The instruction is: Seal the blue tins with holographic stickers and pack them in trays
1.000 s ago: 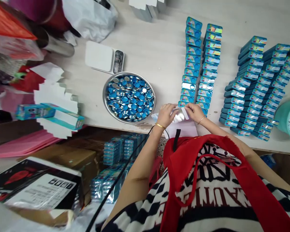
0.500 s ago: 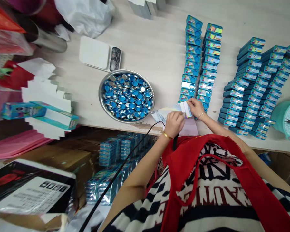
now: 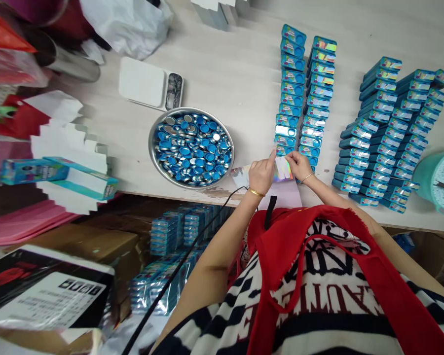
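A shiny holographic sheet (image 3: 283, 168) spans the space between my two hands at the table's front edge; whether it is a sticker sheet or a film pouch I cannot make out. My right hand (image 3: 300, 166) pinches its upper right corner between thumb and fingertips. Over its left part lies my left hand (image 3: 262, 174), fingers curled around the sheet and the index finger stretched upward. Just beyond are two rows of blue printed tins (image 3: 287, 109) with round recesses. To the left stands a steel bowl (image 3: 152, 160) full of small blue-and-silver round caps.
A white scale (image 3: 142, 81) stands behind the bowl. More blue tins (image 3: 379, 116) are stacked at the right, beside a turquoise bucket (image 3: 425, 177) of pale beads. An opened carton (image 3: 85, 180) lies left. A black cable (image 3: 185, 256) crosses below the table edge.
My left hand has shifted slightly left, and its index finger now points up instead of being bunched with the others. The sheet's right end has tilted and shows rainbow colours.
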A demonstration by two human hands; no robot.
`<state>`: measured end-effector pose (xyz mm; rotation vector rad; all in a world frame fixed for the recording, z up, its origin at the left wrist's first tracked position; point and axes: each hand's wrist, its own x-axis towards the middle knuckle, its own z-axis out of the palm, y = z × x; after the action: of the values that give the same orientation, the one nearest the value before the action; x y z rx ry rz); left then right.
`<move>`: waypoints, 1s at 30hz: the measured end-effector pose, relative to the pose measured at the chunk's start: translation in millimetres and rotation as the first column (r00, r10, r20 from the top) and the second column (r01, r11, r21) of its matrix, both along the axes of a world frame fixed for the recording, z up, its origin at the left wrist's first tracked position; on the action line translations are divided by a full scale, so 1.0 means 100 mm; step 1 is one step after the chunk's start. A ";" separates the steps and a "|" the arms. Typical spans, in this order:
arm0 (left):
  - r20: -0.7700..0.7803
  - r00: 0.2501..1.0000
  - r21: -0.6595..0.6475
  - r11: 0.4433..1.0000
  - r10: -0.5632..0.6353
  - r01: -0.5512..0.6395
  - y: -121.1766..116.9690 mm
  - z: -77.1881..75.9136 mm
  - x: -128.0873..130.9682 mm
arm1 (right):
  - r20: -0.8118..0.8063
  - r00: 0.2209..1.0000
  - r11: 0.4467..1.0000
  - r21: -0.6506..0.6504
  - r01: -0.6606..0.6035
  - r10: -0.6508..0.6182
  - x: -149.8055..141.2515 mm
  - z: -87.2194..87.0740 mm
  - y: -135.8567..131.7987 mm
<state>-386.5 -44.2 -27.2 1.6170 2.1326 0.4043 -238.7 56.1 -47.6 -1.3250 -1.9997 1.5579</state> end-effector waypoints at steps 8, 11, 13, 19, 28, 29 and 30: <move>0.122 0.992 0.185 0.982 0.005 -0.027 -0.49 0.25 0.20 | 0.060 0.998 1.000 0.019 0.010 -0.011 0.00 -0.13 0.06; 0.326 0.934 0.305 0.919 0.148 -0.251 -0.50 0.51 0.20 | 0.046 0.999 0.999 0.042 0.013 -0.015 0.01 -0.10 0.08; 0.478 0.846 0.308 0.856 0.238 -0.415 -0.38 0.65 0.18 | -0.022 0.996 0.993 0.078 0.088 -0.087 0.04 -0.01 0.07; 0.749 0.621 0.185 0.828 0.229 -0.530 0.13 0.66 0.21 | -0.139 0.965 0.956 -0.225 0.188 -0.222 0.31 0.35 0.01; 0.758 0.628 0.128 0.903 0.177 -0.410 0.60 0.08 0.55 | -0.118 0.907 0.905 -0.197 0.378 -0.405 0.65 0.36 0.14; 0.740 0.646 0.134 0.900 0.187 -0.415 0.68 0.03 0.61 | -0.101 0.899 0.899 -0.156 0.408 -0.426 0.68 0.32 0.20; 0.718 0.667 0.141 0.898 0.197 -0.417 0.76 0.00 0.66 | -0.085 0.893 0.894 -0.116 0.433 -0.443 0.72 0.28 0.26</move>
<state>-320.8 31.7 -27.7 0.9562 1.7743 1.2803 -166.9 82.5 -19.4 -1.5567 -1.4423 1.4793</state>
